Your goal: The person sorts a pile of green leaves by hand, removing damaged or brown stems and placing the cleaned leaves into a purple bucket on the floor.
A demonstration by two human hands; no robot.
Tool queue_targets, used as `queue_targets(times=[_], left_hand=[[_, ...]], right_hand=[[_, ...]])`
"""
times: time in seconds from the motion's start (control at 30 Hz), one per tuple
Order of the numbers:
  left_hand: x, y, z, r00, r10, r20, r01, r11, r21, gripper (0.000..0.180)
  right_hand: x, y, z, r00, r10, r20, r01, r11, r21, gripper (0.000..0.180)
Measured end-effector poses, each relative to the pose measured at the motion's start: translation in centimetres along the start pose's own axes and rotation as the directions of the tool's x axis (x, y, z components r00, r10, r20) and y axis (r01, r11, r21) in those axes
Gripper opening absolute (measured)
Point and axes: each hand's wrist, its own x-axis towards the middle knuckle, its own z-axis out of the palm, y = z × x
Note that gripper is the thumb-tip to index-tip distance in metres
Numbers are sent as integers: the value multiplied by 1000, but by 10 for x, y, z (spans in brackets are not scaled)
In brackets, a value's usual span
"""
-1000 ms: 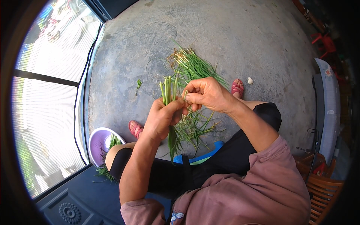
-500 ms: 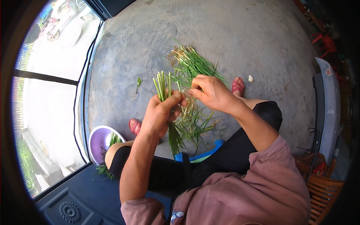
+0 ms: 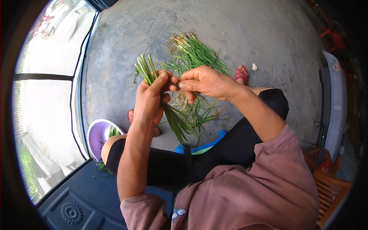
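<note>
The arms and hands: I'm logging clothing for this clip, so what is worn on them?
Both forearms are bare. The left hand and right hand show no gloves or visible jewellery. A loose dusty-pink short sleeve covers the right upper arm.

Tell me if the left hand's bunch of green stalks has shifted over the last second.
Yes. The bunch of green stalks in the left hand has slid leftward, away from the loose pile of greens on the concrete floor.
</note>
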Motion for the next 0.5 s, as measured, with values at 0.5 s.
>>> queue_targets(times=[0.5], left_hand=[[-23, 80, -68, 836, 544, -67, -544, 807, -230, 22]], right_hand=[[-3, 5, -7, 947, -197, -255, -14, 765, -644, 19]])
